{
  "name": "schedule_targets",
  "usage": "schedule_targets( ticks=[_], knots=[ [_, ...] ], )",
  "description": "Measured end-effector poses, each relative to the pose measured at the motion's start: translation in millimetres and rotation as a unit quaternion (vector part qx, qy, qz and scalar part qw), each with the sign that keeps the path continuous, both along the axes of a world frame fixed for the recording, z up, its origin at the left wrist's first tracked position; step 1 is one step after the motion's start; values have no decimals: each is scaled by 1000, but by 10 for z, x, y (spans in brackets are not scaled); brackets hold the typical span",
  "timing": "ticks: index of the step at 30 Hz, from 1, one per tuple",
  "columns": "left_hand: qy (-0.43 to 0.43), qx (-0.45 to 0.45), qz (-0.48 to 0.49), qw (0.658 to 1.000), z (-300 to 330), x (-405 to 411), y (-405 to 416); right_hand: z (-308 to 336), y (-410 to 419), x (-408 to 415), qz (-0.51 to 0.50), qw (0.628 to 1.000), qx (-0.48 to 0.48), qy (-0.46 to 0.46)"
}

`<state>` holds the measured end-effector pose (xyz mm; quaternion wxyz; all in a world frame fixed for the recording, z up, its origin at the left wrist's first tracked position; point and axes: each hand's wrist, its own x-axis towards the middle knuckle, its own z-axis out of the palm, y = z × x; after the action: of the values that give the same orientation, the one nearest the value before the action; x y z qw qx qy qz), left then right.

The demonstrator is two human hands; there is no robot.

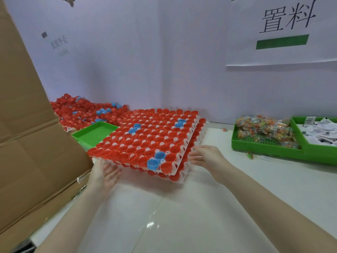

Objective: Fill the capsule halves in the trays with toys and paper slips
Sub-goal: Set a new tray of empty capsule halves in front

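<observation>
A white tray [179, 156] packed with red capsule halves [145, 136] and a few blue ones [156, 160] lies tilted on top of a second, similar tray [182, 178]. My left hand [104, 172] is at the top tray's near left corner, fingers straight and touching its edge. My right hand [206, 156] is at the tray's right edge, fingers extended toward it. A green bin [264, 150] at the right holds bagged toys [264, 130]. Beside it, another green bin [313, 152] holds paper slips [321, 130].
A large cardboard box [27, 134] stands at the left. A heap of loose red and blue capsule halves [82, 110] lies behind an empty green tray [94, 134]. White walls with paper signs close off the back. The white tabletop [182, 216] stretches in front.
</observation>
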<state>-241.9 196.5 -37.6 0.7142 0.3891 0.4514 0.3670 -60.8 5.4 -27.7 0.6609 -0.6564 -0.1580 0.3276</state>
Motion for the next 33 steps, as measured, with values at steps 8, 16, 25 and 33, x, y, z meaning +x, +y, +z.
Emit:
schedule_targets(
  ticks=[8,16,25,33],
  knots=[
    [5,-61,-30,998,120,0,346,-84,358,49,-1,999,-36,-19],
    [71,-10,-66,995,222,2,514,-6,480,158,-6,995,-93,-40],
    [79,-10,-98,992,148,-78,614,-33,538,213,-2,995,-87,-50],
    [25,-7,-109,994,72,-127,644,-102,608,243,-19,990,-107,-93]
  ],
)
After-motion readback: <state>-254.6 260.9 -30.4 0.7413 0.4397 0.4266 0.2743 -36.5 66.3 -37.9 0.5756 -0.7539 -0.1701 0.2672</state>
